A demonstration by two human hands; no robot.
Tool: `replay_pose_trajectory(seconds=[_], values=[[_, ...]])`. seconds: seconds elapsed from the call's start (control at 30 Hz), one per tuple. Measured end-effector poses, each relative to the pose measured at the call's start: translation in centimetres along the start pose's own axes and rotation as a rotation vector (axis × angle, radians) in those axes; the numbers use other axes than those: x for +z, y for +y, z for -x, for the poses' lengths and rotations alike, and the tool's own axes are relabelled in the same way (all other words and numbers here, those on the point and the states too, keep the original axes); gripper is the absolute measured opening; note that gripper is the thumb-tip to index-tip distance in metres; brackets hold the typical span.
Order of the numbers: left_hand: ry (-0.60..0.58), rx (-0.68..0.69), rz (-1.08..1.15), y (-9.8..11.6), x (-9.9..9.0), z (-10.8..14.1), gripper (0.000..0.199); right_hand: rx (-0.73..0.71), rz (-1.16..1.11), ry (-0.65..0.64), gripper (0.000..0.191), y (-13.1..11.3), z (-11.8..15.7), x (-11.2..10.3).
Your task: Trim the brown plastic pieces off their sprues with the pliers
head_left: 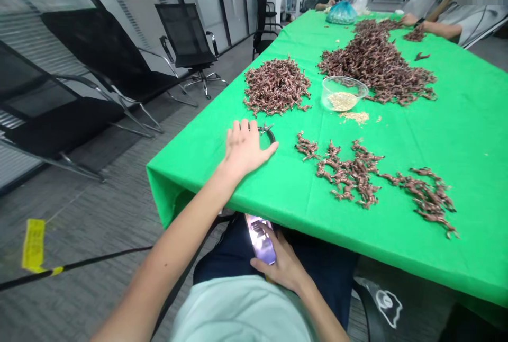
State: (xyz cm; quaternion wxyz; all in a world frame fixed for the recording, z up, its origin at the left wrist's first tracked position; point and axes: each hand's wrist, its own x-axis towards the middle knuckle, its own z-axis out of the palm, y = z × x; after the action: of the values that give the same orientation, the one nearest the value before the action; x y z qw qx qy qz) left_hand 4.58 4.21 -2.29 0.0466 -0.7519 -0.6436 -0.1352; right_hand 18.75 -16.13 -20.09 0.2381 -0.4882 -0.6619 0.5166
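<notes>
My left hand (pixel 246 147) lies palm down on the green tablecloth, its fingers stretched out and the thumb apart. Partly hidden beneath it is a small tool with a curved black handle (pixel 271 136) and a metal tip; its exact kind is unclear. Below the table edge, over my lap, my right hand (pixel 282 261) holds a smartphone (pixel 260 241) with a lit screen. A finger reaches across the glass. To the right of my left hand lie loose clusters of small brown, twisted, figure-like pieces (pixel 351 172), with another cluster (pixel 426 194) farther right.
Beyond are a heap of brown pieces (pixel 277 85), a larger heap (pixel 373 61), and a clear bowl (pixel 344 93) with pale bits, some spilled. Two people sit at the far end near a blue bag (pixel 341 12). Black chairs (pixel 186 35) stand left.
</notes>
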Motion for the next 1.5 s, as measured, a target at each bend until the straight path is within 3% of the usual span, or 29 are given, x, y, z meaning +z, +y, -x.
replay_pose_trajectory(seconds=[0.23,0.37,0.53,0.67,0.9,1.07,1.3,1.37,1.5], values=[[0.005,-0.003,0.002,0.0,0.2,0.0,0.068,0.025,-0.126,0.017,0.102,1.6,0.0,0.0],[0.005,0.0,0.006,-0.1,0.3,0.0,0.067,-0.042,-0.345,-0.017,0.095,2.3,0.0,-0.3],[-0.002,0.002,-0.013,0.0,0.2,0.0,0.068,-0.037,-0.702,-0.147,0.09,2.9,0.1,-0.8],[0.001,0.014,-0.027,0.0,0.1,0.0,0.068,-0.055,-0.788,-0.168,0.092,3.3,0.0,-0.7],[-0.003,0.013,-0.036,0.1,-0.1,0.0,0.067,-0.027,-0.635,-0.122,0.094,4.2,-0.1,-0.4],[0.007,0.024,-0.014,0.0,0.1,0.0,0.068,0.085,-0.608,-0.091,0.073,4.1,-0.6,-0.7],[0.033,0.032,-0.013,-0.1,0.2,0.0,0.067,0.079,-0.122,0.09,0.051,3.8,-1.2,-0.7],[0.032,0.034,-0.012,0.0,0.2,0.0,0.067,0.068,-0.027,0.088,0.056,3.5,-1.1,-0.7],[0.043,0.035,-0.006,-0.1,0.3,0.0,0.067,0.036,0.055,0.029,0.088,2.5,-0.7,-1.0]])
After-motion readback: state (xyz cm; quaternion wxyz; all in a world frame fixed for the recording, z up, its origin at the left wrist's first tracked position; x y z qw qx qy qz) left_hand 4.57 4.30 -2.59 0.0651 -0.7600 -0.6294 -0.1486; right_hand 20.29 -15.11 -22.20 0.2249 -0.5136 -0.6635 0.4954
